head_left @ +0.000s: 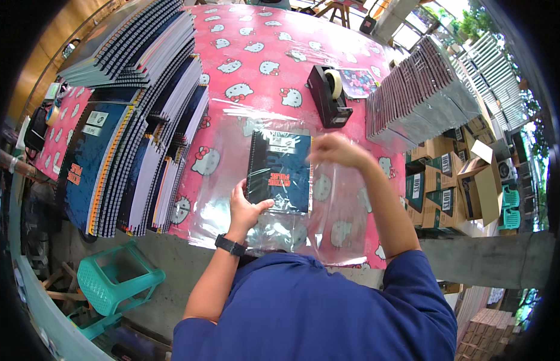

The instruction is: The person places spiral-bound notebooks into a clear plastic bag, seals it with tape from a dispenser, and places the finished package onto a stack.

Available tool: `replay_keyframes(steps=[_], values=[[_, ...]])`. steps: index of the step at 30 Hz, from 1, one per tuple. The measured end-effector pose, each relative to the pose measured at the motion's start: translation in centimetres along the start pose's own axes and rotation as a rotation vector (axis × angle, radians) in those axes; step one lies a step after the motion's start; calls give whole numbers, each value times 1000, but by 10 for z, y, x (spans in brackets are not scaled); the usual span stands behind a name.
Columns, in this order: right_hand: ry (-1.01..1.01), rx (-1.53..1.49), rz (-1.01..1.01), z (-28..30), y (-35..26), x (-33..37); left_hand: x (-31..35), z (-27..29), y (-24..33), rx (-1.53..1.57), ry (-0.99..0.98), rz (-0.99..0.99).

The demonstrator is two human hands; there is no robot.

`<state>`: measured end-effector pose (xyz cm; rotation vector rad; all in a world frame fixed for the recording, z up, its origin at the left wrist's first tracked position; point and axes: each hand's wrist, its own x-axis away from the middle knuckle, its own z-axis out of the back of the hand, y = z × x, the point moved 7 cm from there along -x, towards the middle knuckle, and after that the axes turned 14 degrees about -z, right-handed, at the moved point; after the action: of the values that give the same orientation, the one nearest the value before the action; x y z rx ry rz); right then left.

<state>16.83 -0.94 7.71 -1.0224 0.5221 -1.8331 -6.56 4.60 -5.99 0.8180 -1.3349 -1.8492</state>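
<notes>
A dark blue spiral notebook (280,170) with red lettering lies on a clear plastic sheet (229,144) spread over the pink cartoon-cat tablecloth (256,54). My left hand (245,209), a black watch on its wrist, grips the notebook's near left corner. My right hand (337,150) is at the notebook's far right corner, fingers pinched on the clear plastic there; the hand is blurred.
Fanned stacks of spiral notebooks (135,120) fill the left of the table. A black tape dispenser (328,95) stands beyond the notebook. A wrapped block of notebooks (421,96) sits at the right, cardboard boxes (466,186) below it. A teal plastic stool (114,280) stands lower left.
</notes>
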Motion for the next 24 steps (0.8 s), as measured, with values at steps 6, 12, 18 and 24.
replay_keyframes(steps=[6, 12, 18, 24], values=[[-144, 667, 2, -98, -29, -4, -2, -9, 27, -77, -64, -44], [342, 689, -344, -34, 31, 3, -5, -5, 14, 62, -79, -22], [717, -230, -33, -75, 118, 52, -8, -59, 42, 719, -392, 304], [282, -1469, 29, -31, 100, 162, -13, -25, 196, 51, -491, -545]])
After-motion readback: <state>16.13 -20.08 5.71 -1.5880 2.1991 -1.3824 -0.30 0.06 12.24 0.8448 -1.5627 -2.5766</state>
